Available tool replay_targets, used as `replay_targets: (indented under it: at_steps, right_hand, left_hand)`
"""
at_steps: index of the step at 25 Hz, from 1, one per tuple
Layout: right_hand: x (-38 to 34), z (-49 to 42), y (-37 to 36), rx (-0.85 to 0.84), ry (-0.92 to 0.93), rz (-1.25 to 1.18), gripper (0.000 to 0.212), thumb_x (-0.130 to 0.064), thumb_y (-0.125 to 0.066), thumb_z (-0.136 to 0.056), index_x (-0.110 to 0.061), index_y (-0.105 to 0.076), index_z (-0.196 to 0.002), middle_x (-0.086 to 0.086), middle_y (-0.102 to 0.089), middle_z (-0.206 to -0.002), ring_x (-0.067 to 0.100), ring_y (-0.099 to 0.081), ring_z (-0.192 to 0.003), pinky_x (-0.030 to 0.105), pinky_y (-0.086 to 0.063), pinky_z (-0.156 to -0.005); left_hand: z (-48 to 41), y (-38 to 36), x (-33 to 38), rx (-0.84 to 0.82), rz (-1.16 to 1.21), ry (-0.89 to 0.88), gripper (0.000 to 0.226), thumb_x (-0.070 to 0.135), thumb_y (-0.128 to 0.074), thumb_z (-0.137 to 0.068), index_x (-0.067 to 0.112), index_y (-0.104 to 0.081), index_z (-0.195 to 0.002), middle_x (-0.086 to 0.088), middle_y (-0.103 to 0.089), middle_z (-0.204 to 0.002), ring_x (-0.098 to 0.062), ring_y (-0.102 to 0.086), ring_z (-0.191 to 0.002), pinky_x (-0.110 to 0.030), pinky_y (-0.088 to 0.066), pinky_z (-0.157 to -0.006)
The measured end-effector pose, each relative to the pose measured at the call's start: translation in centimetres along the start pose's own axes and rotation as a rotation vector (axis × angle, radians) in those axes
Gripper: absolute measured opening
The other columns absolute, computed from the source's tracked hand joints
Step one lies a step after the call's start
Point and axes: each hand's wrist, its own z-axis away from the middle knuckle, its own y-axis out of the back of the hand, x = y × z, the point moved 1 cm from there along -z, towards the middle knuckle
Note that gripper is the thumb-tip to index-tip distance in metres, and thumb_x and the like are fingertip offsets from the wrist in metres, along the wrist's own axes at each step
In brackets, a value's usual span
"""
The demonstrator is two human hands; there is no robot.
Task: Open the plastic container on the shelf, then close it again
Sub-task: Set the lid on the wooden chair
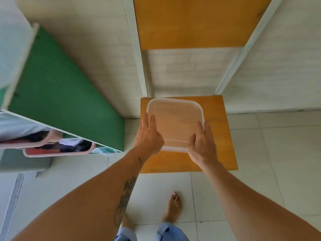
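At nine o'clock, one green-sided white-framed shelving unit is seen, with two pink oblong baskets of dark and red items below it. At the centre, one clear square plastic container, lid on, is set on the lower of two orange wooden shelf boards; the second board is seen at twelve o'clock. The container's seven-o'clock corner is covered by the left hand, fingers extended flat on the lid, thumb tucked at the edge. Its five-o'clock corner is gripped by the right hand, fingers curled over the rim. At six o'clock, one bare foot is seen on pale floor tiles.
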Motion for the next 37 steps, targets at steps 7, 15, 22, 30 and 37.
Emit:
replay_targets:
  at_steps: [7,15,22,30,37]
  right_hand:
    - [3.8,-1.9,-6.6,-0.035,-0.01,0.019,0.051,-0.029,-0.044,-0.098,-0.016,-0.03,-0.145,0.014,-0.028,-0.154,0.034,-0.046,-0.129,0.043,-0.058,-0.084]
    - [1.5,-0.7,-3.6,-0.101,-0.024,0.007,0.046,-0.023,-0.048,-0.095,-0.013,-0.042,-0.139,0.009,-0.03,-0.153,0.03,-0.038,-0.136,0.041,-0.051,-0.098]
    - [-8.5,1.4,8.1,-0.13,0.118,-0.119,0.043,-0.021,-0.046,-0.095,-0.017,-0.046,-0.138,0.001,-0.046,-0.141,0.026,-0.051,-0.125,0.037,-0.048,-0.097]
    - [-21.9,3.2,19.9,-0.257,0.349,-0.125,0.054,-0.027,-0.041,-0.099,-0.012,-0.036,-0.15,0.01,-0.037,-0.156,0.025,-0.034,-0.143,0.036,-0.028,-0.115]
    - [-32.8,4.2,20.1,-0.286,0.431,-0.261,0.057,-0.033,-0.044,-0.099,-0.017,-0.032,-0.152,0.007,-0.038,-0.157,0.025,-0.038,-0.142,0.042,-0.035,-0.113]
  left_hand:
    - [-4.1,-6.4,-3.6,-0.117,-0.04,-0.011,0.071,0.015,-0.044,-0.096,0.018,-0.005,-0.156,-0.004,0.008,-0.165,-0.034,-0.021,-0.147,-0.047,-0.037,-0.114]
    - [-2.4,-2.9,-3.4,-0.094,-0.023,-0.007,0.062,0.008,-0.048,-0.09,0.014,-0.031,-0.149,-0.004,-0.031,-0.155,-0.026,-0.039,-0.135,-0.037,-0.042,-0.104]
    - [3.2,9.9,-0.3,0.035,0.215,0.056,0.047,0.009,-0.043,-0.085,0.024,-0.061,-0.126,0.0,-0.064,-0.127,-0.022,-0.061,-0.112,-0.034,-0.051,-0.096]
    - [12.0,24.3,1.1,0.317,0.434,0.01,0.033,0.014,-0.046,-0.088,0.027,-0.071,-0.105,0.005,-0.073,-0.099,-0.015,-0.069,-0.083,-0.022,-0.05,-0.076]
    - [15.3,33.1,-6.1,0.573,0.596,0.028,0.033,0.004,-0.05,-0.086,0.028,-0.071,-0.091,0.004,-0.075,-0.084,-0.019,-0.07,-0.07,-0.018,-0.051,-0.058]
